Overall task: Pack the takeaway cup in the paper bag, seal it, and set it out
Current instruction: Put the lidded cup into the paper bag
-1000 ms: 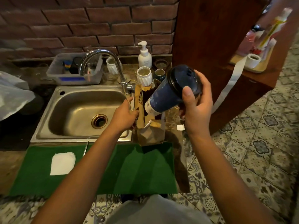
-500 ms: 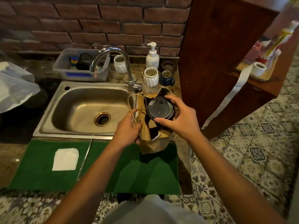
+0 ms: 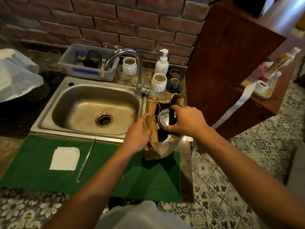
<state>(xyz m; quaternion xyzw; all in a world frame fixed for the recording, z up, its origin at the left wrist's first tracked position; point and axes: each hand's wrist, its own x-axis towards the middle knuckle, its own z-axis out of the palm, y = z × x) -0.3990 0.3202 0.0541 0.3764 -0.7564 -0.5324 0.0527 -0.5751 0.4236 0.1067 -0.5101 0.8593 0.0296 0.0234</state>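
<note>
My right hand (image 3: 186,121) grips the takeaway cup (image 3: 165,119) by its lid, inside the open paper bag (image 3: 156,146). My left hand (image 3: 137,138) pinches the bag's near edge.

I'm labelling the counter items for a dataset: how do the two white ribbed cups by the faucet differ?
The rear white ribbed cup stands behind the faucet, close to the grey plastic tub; the front white ribbed cup stands to the faucet's right, beside the small dark blue mug and in front of the pump bottle. The front one sits nearer the paper bag. Both are upright, white and faceted, on the counter.
</note>
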